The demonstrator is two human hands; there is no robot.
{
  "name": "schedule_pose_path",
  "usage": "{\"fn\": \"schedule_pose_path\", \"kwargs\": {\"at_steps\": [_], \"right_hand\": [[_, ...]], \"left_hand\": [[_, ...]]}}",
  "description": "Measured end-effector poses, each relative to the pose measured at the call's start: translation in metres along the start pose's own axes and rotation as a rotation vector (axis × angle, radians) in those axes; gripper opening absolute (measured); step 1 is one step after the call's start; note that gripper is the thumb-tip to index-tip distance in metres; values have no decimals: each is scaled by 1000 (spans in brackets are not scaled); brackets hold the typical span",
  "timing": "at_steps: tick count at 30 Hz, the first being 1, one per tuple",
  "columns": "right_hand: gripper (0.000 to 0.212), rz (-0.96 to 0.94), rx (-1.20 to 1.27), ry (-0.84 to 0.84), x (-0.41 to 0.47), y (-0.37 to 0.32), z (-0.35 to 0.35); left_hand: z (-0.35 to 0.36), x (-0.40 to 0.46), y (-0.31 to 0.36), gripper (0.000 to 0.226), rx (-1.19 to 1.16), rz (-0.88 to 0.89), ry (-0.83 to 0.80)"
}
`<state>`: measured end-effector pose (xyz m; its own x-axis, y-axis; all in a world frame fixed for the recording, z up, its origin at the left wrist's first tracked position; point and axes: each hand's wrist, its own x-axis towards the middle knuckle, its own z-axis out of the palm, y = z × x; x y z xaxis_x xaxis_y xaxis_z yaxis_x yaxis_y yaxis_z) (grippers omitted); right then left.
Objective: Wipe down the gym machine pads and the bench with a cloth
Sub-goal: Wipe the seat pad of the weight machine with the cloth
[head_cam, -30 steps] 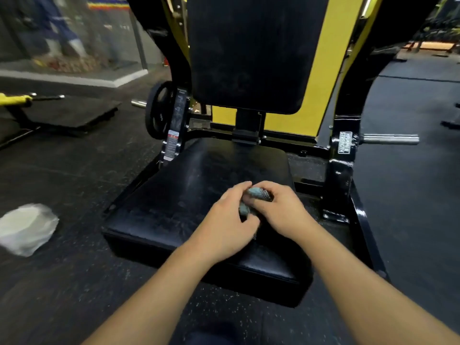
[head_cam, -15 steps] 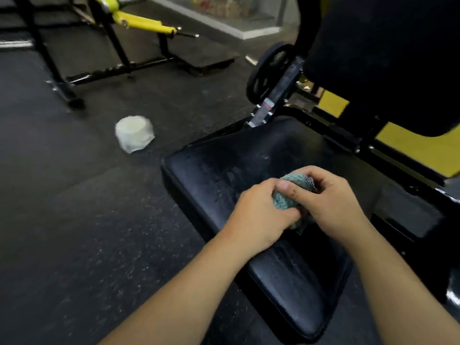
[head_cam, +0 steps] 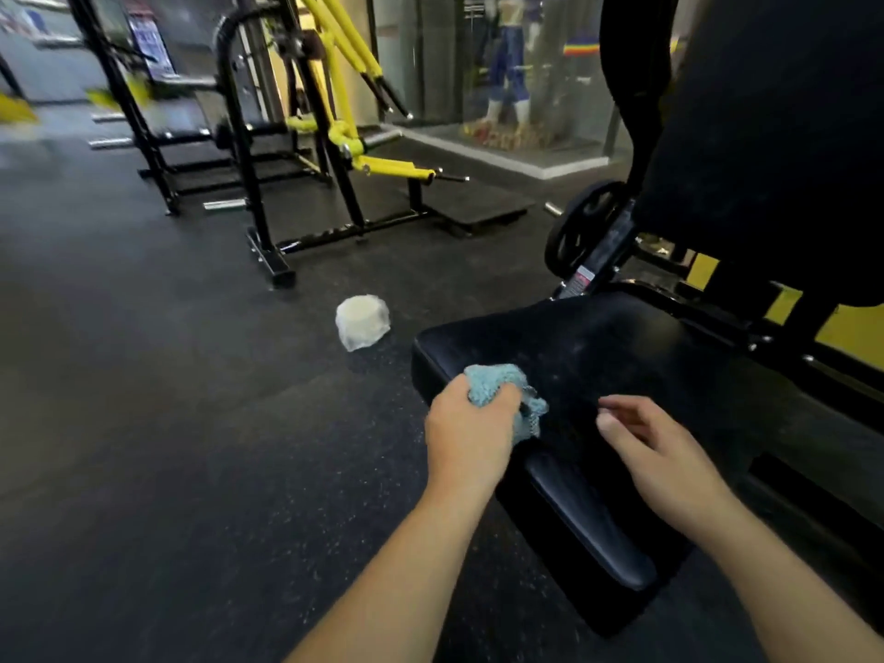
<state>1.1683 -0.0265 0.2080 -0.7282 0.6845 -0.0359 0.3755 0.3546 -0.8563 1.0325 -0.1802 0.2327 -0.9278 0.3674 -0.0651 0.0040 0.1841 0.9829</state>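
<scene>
Now the left hand [head_cam: 471, 435] is gripping the bunched cloth [head_cam: 497, 387] over the seat pad [head_cam: 622, 356] at lower centre; the right hand [head_cam: 665, 452] is hovering loose-fingered, empty. Wiping likely comes next, needing firm strokes.

No text is legible: the sticker [head_cam: 584, 279] on the machine frame and the far-left poster [head_cam: 149, 50] are too blurred.

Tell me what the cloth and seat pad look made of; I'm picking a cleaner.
The cloth looks like soft, nubbly light-blue terry or microfibre. The seat pad looks like black vinyl or faux leather: smooth, with a faint sheen at its rounded edge.
</scene>
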Motion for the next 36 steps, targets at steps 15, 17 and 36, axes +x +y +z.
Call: {"fn": "schedule_pose_path", "kwargs": {"at_steps": [15, 17, 36], "right_hand": [[22, -215, -428, -164, 55, -12, 23], [19, -232, -425, -155, 62, -11, 25], [34, -348, -463, -97, 67, 6, 45]], "left_hand": [[35, 18, -33, 59, 1050, 594, -390], [29, 31, -30, 58, 1124, 585, -406], [15, -15, -87, 53, 169, 78, 96]]}}
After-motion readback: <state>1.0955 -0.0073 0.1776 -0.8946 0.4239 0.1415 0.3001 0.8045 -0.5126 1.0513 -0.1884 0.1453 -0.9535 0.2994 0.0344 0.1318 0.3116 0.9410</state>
